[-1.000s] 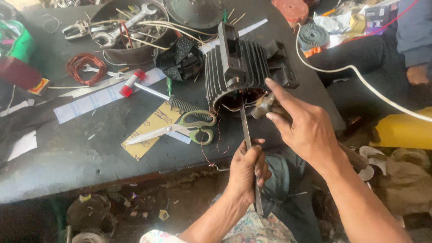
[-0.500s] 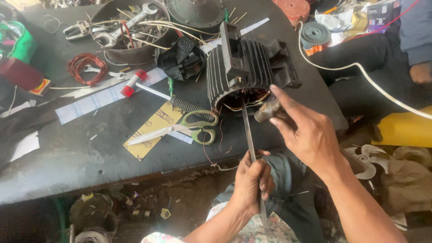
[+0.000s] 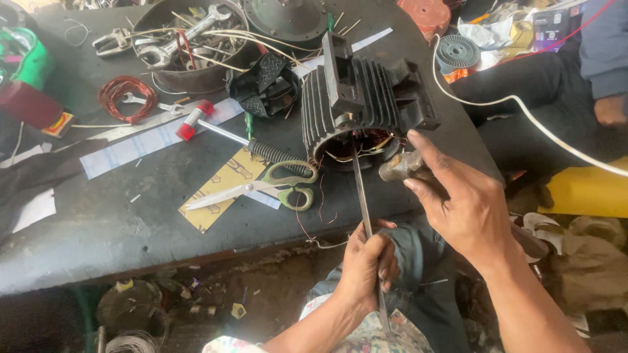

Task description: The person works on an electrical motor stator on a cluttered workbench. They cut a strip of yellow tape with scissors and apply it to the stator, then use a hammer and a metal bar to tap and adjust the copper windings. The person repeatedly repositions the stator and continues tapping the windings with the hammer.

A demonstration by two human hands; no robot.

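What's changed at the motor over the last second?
Very little. The left hand keeps its grip on the flat metal strip poked into the ribbed motor housing; the right hand still clasps a hammer beside it. The scissors lie unmoved.

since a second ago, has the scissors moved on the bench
No. The scissors lie on the yellow card beside the motor housing as before; only the camera view shifted slightly.

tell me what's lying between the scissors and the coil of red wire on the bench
In the head view, a small hammer with red heads and a long pale paper strip lie between the scissors and the red wire coil.
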